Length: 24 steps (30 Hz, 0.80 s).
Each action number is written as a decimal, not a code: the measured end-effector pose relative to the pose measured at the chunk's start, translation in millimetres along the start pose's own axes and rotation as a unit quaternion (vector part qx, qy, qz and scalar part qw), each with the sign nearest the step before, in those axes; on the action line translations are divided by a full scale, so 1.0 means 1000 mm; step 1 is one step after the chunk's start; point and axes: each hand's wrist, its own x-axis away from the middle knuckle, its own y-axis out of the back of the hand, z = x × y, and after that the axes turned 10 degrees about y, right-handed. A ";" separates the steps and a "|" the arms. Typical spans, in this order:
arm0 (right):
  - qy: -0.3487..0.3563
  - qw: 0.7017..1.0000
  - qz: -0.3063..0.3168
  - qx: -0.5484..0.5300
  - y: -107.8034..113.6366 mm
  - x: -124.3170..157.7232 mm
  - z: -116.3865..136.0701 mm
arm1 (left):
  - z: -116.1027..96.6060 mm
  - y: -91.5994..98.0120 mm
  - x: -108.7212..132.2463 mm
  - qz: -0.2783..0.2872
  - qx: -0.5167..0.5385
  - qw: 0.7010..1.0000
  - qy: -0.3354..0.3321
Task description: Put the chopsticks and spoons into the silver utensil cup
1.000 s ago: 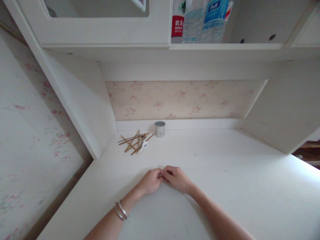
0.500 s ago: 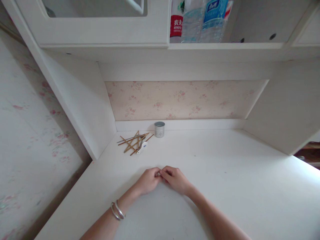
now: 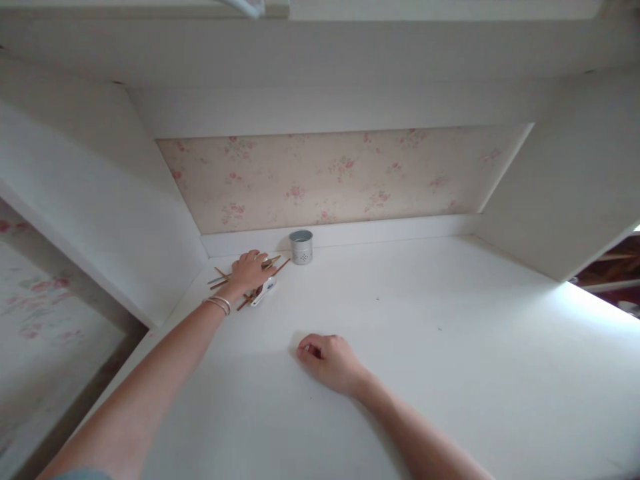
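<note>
My left hand [image 3: 249, 272] reaches over a loose pile of wooden chopsticks [image 3: 283, 266] at the back left, its fingers spread across them. Part of the pile is hidden under that hand. A white spoon [image 3: 264, 292] with a small blue mark lies at the near side of the pile. Just right of the pile, a grey metal cup [image 3: 301, 251] with small holes in its side stands upright. My right hand [image 3: 330, 361] rests on the white tabletop with fingers curled and thumb against them; nothing shows in it.
The white tabletop [image 3: 400, 353] runs between white side panels, the right one [image 3: 560, 180] reaching to the back. A low white ledge and floral wallpaper [image 3: 345, 173] close off the back. A cabinet [image 3: 320, 53] overhangs from above.
My hands were together at the middle of the table. The left has moved forward and left onto the chopsticks, opening. The right stayed near its place. The view has tilted down.
</note>
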 end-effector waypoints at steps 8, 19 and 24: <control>0.006 1.000 0.012 -0.002 0.004 0.002 -0.001 | 0.009 -0.025 -0.031 0.137 -0.019 0.990 -0.015; 0.021 1.000 0.010 0.001 0.003 0.004 -0.002 | 0.010 -0.022 0.013 0.123 -0.009 0.992 -0.016; 0.017 1.000 0.007 0.011 0.002 0.004 0.001 | 0.013 -0.013 0.056 0.116 0.004 0.993 -0.019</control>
